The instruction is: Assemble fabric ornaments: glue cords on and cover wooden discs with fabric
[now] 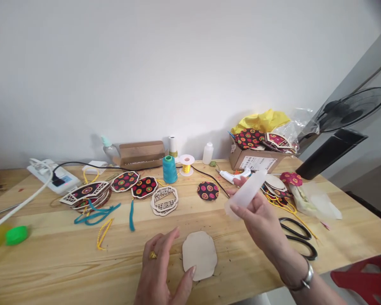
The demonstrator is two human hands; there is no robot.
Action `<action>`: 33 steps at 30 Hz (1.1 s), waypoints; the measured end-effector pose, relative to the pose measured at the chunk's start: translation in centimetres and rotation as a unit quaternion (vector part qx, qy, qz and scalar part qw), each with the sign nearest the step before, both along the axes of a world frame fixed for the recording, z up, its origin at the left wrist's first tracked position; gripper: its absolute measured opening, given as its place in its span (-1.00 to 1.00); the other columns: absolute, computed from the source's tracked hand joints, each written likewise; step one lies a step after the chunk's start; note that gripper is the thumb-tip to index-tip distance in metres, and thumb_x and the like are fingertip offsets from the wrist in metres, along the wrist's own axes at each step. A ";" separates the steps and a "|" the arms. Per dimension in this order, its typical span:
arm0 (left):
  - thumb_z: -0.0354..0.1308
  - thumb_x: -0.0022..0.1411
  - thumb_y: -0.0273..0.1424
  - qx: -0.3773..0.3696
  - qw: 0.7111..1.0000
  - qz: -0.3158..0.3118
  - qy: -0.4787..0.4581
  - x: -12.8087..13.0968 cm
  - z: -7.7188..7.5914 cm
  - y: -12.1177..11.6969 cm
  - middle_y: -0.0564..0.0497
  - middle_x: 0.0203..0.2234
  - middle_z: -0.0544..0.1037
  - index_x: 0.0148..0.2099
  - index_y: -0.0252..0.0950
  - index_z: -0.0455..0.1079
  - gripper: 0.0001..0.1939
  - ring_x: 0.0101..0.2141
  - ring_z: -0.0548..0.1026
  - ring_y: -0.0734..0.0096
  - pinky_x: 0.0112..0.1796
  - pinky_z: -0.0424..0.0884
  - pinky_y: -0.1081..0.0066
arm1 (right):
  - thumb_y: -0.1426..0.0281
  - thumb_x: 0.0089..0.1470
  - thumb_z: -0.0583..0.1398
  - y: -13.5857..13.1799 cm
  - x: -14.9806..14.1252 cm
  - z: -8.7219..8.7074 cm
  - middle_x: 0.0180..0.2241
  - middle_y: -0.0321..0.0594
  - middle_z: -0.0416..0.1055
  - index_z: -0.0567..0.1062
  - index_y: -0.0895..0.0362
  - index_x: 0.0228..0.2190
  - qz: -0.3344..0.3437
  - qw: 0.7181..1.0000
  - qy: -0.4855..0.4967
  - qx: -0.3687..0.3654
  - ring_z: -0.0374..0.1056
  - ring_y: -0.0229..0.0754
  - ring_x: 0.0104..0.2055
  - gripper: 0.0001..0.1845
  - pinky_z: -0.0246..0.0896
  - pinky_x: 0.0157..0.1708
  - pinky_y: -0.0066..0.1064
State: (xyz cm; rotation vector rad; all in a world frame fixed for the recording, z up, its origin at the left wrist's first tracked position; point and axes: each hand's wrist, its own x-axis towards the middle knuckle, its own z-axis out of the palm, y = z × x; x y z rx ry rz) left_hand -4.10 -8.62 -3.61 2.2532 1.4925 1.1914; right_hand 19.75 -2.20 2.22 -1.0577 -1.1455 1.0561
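A pale scalloped wooden plaque [200, 256] lies flat on the table in front of me. My left hand [160, 262] is at its left side, fingers apart, with the thumb tip over the plaque's lower edge; whether it presses there I cannot tell. Raised above the table to the right, my right hand [258, 216] pinches a translucent whitish strip [249, 190] between thumb and fingers. Part of the strip is hidden behind the fingers. Just beyond lies a dark patterned fabric disc [208, 191]. A white glue gun [235, 175] rests behind the right hand.
Black-handled scissors [300, 239] lie right of my right wrist. Lattice wooden cutouts [165, 200], patterned plaques [125, 181], a teal thread cone [169, 170] and a yellow thread spool [186, 166] stand or lie farther back. A filled cardboard box [257, 163] and a fan [352, 110] are at right.
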 end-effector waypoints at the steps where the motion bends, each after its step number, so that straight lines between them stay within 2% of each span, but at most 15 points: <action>1: 0.12 0.16 -0.40 0.007 1.000 -0.007 0.015 -0.2 -0.1 0.1 -0.18 -0.01 0.39 0.25 -0.25 0.04 -0.38 0.01 0.28 0.03 -0.06 0.36 0.06 | 0.27 -0.11 0.35 1.0 0.1 0.2 -0.10 -0.07 0.47 0.33 0.07 -0.02 0.009 1.000 -0.006 -0.006 0.43 -0.07 -0.12 -0.39 0.37 -0.21 -0.26; 4: 0.14 0.14 -0.41 0.022 0.999 -0.009 0.043 -0.5 -0.3 0.3 -0.17 -0.02 0.40 0.24 -0.26 0.04 -0.36 -0.01 0.30 0.06 -0.07 0.38 0.11 | 0.20 -0.08 0.31 4.5 0.0 0.6 -0.21 -0.08 0.49 0.43 0.16 -0.14 -0.002 0.997 -0.078 0.014 0.42 -0.06 -0.17 -0.53 0.35 -0.24 -0.23; 7: 0.14 0.15 -0.40 0.031 0.999 -0.001 0.040 -0.5 -0.5 0.4 -0.16 -0.04 0.41 0.22 -0.25 0.08 -0.39 -0.02 0.32 0.07 -0.08 0.37 0.14 | 0.20 -0.10 0.27 8.1 -0.7 0.6 -0.22 -0.12 0.44 0.51 0.16 -0.26 -0.067 0.973 -0.212 0.060 0.36 -0.10 -0.21 -0.63 0.30 -0.29 -0.25; 9: 0.11 0.17 -0.39 0.036 0.999 0.011 0.019 -0.2 -0.8 0.3 -0.15 -0.05 0.42 0.22 -0.26 0.10 -0.43 -0.02 0.32 0.07 -0.07 0.35 0.12 | 0.26 -0.15 0.28 10.5 -1.4 0.4 -0.26 -0.17 0.39 0.53 0.14 -0.35 -0.092 0.963 -0.244 0.069 0.29 -0.10 -0.20 -0.72 0.24 -0.25 -0.26; 12: 0.07 0.19 -0.38 0.037 0.999 0.028 -0.011 0.2 -1.1 0.2 -0.15 -0.07 0.43 0.20 -0.27 0.14 -0.48 -0.02 0.31 0.06 -0.06 0.32 0.10 | 0.31 -0.16 0.26 13.6 -2.4 -0.3 -0.41 -0.28 0.32 0.48 0.14 -0.49 -0.116 0.952 -0.273 0.070 0.22 -0.18 -0.33 -0.85 0.17 -0.25 -0.30; 16: 0.09 0.18 -0.38 0.040 0.998 0.034 -0.022 0.3 -1.3 0.3 -0.15 -0.09 0.45 0.18 -0.29 0.17 -0.49 -0.04 0.32 0.07 -0.07 0.32 0.12 | 0.34 -0.17 0.26 16.6 -3.7 -1.6 -0.49 -0.32 0.27 0.42 0.14 -0.55 -0.142 0.938 -0.312 0.056 0.18 -0.21 -0.39 -0.86 0.10 -0.32 -0.35; 24: 0.08 0.18 -0.39 0.028 0.999 0.030 -0.031 0.3 -1.1 0.4 -0.15 -0.07 0.44 0.17 -0.29 0.18 -0.51 -0.03 0.32 0.08 -0.05 0.30 0.13 | 0.32 -0.12 0.26 19.0 -5.0 -3.6 -0.43 -0.27 0.36 0.38 0.13 -0.55 -0.166 0.910 -0.380 0.021 0.24 -0.19 -0.36 -0.82 0.11 -0.32 -0.36; 28: 0.08 0.19 -0.39 0.022 0.999 0.028 -0.030 0.4 -0.9 0.2 -0.14 -0.06 0.42 0.17 -0.28 0.17 -0.51 -0.02 0.31 0.07 -0.04 0.30 0.12 | 0.33 -0.10 0.25 19.1 -5.1 -3.6 -0.42 -0.23 0.40 0.42 0.14 -0.51 -0.162 0.901 -0.403 0.011 0.27 -0.18 -0.36 -0.85 0.12 -0.32 -0.38; 33: 0.08 0.19 -0.39 0.002 0.999 0.022 -0.026 0.3 -0.5 0.2 -0.16 -0.04 0.39 0.18 -0.28 0.15 -0.50 0.01 0.28 0.07 -0.03 0.29 0.11 | 0.36 -0.06 0.23 18.9 -4.9 -3.2 -0.51 -0.27 0.42 0.48 0.15 -0.49 -0.139 0.899 -0.416 -0.013 0.28 -0.21 -0.45 -0.90 0.09 -0.40 -0.41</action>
